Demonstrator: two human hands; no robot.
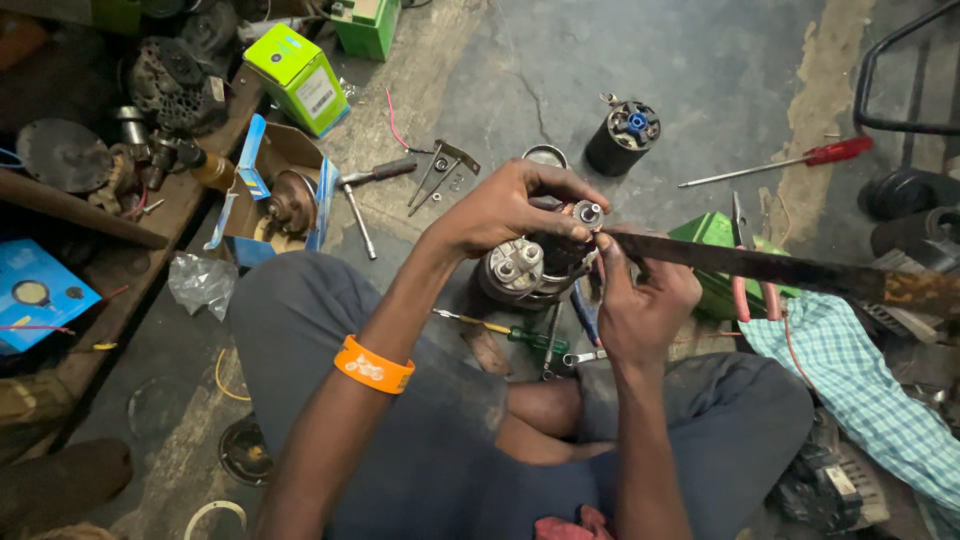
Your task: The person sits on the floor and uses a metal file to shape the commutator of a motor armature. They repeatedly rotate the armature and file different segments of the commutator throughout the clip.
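A concrete floor [620, 60] was seen, strewn with tools. Above the lap, a metal motor part [530, 265] was gripped by the left hand [510, 205]; a long rusty file [800, 272] was pinched by the right hand [640, 300].

A grey concrete floor [620, 60] carries scattered workshop items. A lime-green carton [297, 78] lies near the top left, with an open cardboard box [275, 185] holding a round metal part just below it. A black cylindrical part with a blue centre [622, 137] stands toward the top middle. A red-handled screwdriver [790, 163] lies to its right. Pink-handled pliers [745, 275] rest on a green box [712, 235]. A checked cloth [860, 385] lies at the lower right. A blue box [35, 295] sits at the left edge.
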